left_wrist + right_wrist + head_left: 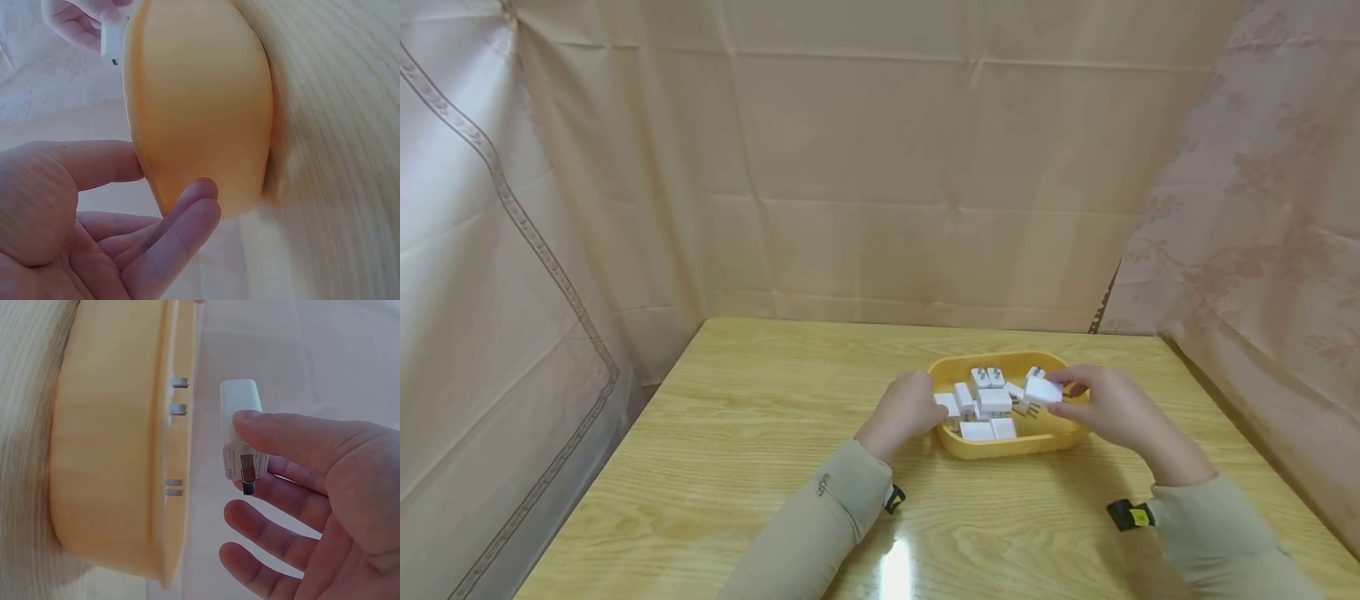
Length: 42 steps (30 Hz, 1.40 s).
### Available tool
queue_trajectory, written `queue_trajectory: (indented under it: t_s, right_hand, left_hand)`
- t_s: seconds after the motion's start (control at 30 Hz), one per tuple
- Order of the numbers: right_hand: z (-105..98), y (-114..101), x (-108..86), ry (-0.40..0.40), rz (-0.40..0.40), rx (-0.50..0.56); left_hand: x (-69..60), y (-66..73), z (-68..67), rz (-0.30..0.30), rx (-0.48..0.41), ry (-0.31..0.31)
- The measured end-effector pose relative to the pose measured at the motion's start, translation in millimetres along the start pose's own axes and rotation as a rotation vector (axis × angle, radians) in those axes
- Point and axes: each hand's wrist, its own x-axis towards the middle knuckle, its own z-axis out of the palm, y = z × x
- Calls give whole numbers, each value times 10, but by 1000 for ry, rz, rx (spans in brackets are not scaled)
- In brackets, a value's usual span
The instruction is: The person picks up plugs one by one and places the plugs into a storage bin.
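A yellow plastic basket (1000, 450) stands on the wooden table, holding several white plug-in chargers (995, 402), some with metal prongs up. At its left end my left hand (912, 404) grips the rim; in the left wrist view the thumb (106, 164) goes behind the rim and other fingertips lie against the outer wall (206, 94). Over the basket's right side my right hand (1112, 408) holds one white charger (1043, 392). In the right wrist view this charger (240, 422) is pinched between thumb and finger, printed text and prongs showing.
The wooden table (760, 400) stretches left and in front of the basket. Cloth curtains (850, 167) hang behind it and on both sides. Black straps with yellow labels show at both wrists.
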Motion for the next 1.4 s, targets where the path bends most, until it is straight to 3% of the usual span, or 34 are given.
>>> queue_trajectory:
  t_s: [0.27, 0.8, 1.4]
  right_hand:
    - [108, 100, 52, -40, 42, -12]
    - [260, 156, 103, -85, 24, -63]
    - [277, 126, 90, -141, 75, -34]
  left_hand:
    - [-1, 6, -5, -2, -12, -1]
    - [0, 12, -10, 1, 10, -1]
    - [6, 22, -2, -10, 42, -1]
